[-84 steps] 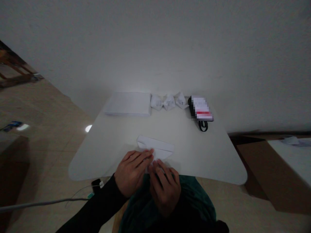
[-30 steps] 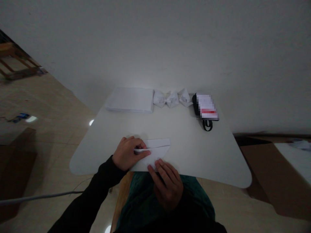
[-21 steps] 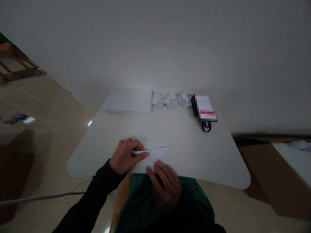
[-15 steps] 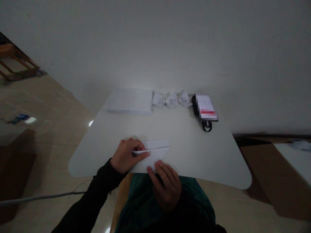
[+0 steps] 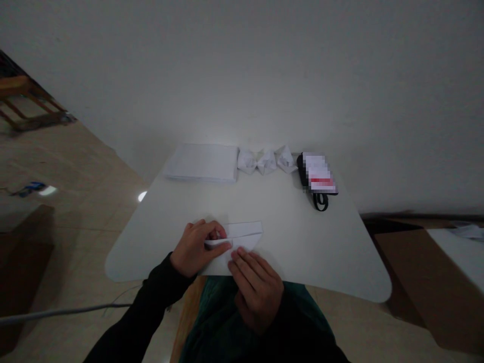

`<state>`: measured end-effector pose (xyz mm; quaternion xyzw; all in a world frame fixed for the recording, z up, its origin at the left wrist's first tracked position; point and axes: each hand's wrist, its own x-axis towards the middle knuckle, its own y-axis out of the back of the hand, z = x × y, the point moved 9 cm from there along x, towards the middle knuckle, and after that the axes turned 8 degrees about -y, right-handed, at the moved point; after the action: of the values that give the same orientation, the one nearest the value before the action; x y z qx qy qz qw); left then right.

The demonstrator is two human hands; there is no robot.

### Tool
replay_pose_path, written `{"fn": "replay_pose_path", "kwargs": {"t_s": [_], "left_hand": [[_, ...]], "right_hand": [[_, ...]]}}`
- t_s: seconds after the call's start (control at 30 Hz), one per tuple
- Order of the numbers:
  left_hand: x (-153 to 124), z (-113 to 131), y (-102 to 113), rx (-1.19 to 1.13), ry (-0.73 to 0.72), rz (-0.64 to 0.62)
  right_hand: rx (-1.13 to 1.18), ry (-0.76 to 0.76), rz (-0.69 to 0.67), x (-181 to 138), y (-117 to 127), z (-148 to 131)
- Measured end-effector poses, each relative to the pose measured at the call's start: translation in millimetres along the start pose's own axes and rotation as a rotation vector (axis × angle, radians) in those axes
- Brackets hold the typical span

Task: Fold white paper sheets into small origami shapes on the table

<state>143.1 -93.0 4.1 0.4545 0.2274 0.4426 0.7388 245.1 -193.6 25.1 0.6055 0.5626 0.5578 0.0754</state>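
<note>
A partly folded sheet of white paper (image 5: 245, 231) lies near the front edge of the white table (image 5: 151, 237). Its top strip is a flat band, and the lower part tapers toward me. My left hand (image 5: 198, 247) pinches the paper's left side, thumb on top and fingers curled behind the raised fold. My right hand (image 5: 257, 287) rests with fingers outstretched and close together on the lower right part, pressing it from above. The paper's lower tip is hidden under the right fingers.
Along the table's back lie a stack of white paper (image 5: 204, 161), several folded paper pieces (image 5: 266, 161) and a black case with a strap (image 5: 319, 176). A wall (image 5: 242, 75) rises behind. Cardboard boxes (image 5: 427, 277) stand at right, a wooden stool (image 5: 22, 88) at far left.
My right hand's fingers have moved slightly up the paper and lie flatter and closer together over its lower part. My left hand keeps its pinch. The view has tilted slightly.
</note>
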Motion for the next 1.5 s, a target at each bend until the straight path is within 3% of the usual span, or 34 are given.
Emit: {"fn": "replay_pose_path", "kwargs": {"t_s": [1.03,1.2,1.33,1.43,1.5], "left_hand": [[-4,-3,1,-0.143,0.006,-0.001],[-3,-3,1,-0.132,0.004,-0.006],[-1,-3,3,-0.107,-0.012,0.002],[-9,6,8,-0.002,-0.031,0.100],[-26,21,18,0.133,-0.045,0.297]], "right_hand": [[-0.011,0.040,-0.170,-12,-18,7],[-0.013,-0.008,-0.126,-1,-12,7],[0.017,-0.004,-0.216,9,-15,8],[0.044,-0.008,-0.224,14,-13,9],[0.069,-0.015,-0.229,16,-12,9]]}}
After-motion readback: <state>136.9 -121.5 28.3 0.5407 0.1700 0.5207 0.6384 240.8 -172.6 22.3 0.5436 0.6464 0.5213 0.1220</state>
